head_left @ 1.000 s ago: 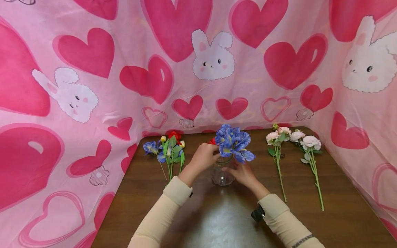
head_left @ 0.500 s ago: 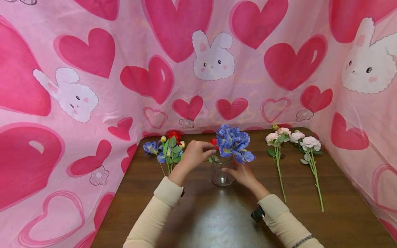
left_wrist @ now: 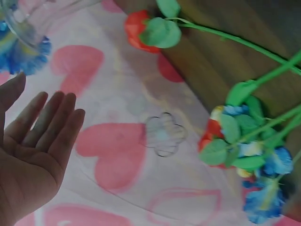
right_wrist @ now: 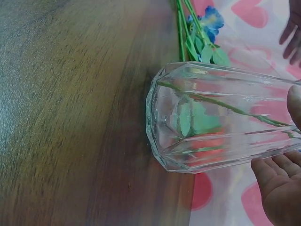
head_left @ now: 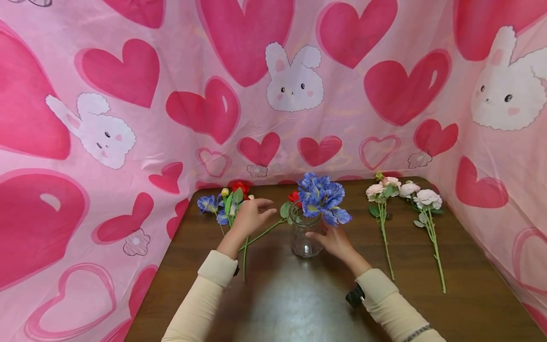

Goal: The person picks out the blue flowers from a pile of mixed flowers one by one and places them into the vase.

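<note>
A clear faceted glass vase (head_left: 304, 244) stands upright on the wooden table, with a blue iris (head_left: 322, 197) leaning out over its right side. My right hand (head_left: 339, 244) holds the vase from the right, thumb on the near side. Inside the glass, a green stem (right_wrist: 225, 104) slants toward the base. My left hand (head_left: 251, 217) hovers to the left of the vase with loosely extended fingers and nothing in it; the left wrist view shows its bare palm (left_wrist: 35, 165). Behind the vase lies a red rose (head_left: 293, 196), its stem running left under the left hand.
At the left lie more flowers: blue irises (head_left: 208, 204), another red rose (head_left: 240, 186) and yellow-white buds (head_left: 224, 192), partly hidden by my left hand. Two pale pink flower stems (head_left: 385, 237) (head_left: 437, 254) lie at the right. A pink heart-patterned cloth (head_left: 295, 123) hangs behind the table.
My left hand has let go of the iris and moved left, away from the vase to the flowers on the left. My right hand has stayed at the vase.
</note>
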`<state>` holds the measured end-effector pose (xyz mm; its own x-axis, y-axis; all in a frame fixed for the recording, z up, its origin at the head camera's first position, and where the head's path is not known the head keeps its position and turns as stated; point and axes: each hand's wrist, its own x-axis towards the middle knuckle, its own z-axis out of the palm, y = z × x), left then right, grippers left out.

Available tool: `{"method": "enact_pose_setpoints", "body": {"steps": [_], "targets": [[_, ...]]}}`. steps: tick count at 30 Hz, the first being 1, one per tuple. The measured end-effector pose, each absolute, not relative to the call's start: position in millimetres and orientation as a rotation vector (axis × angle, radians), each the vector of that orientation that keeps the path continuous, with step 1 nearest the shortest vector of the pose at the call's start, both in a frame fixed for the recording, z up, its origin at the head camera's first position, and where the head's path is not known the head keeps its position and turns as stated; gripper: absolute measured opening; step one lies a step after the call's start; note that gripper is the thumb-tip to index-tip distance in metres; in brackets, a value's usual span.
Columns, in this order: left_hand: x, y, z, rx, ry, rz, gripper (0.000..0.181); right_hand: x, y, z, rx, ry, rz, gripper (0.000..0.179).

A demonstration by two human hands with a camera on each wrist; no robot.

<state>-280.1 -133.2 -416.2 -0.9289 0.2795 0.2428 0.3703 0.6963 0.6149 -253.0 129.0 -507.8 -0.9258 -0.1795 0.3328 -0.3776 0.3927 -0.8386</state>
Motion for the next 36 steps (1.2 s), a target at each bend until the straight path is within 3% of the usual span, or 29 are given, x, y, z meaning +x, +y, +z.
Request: {"method": "enact_pose_setpoints", "body": {"steps": [11, 26, 36], "targets": [[-283, -182, -443, -0.203, -2.765, -1.032, 0.033, -251, 127, -510, 0.452, -2.457, 1.647, 0.085], [-286, -224, -480, 0.031, -2.814, -1.029, 0.036, -253, 126, -511, 0.471, -2.397, 1.739, 0.087], [-288, -230, -504, 0.131, -2.916, -0.923, 0.022, -253, 125, -514, 0.493, -2.334, 1.766, 0.087]]}}
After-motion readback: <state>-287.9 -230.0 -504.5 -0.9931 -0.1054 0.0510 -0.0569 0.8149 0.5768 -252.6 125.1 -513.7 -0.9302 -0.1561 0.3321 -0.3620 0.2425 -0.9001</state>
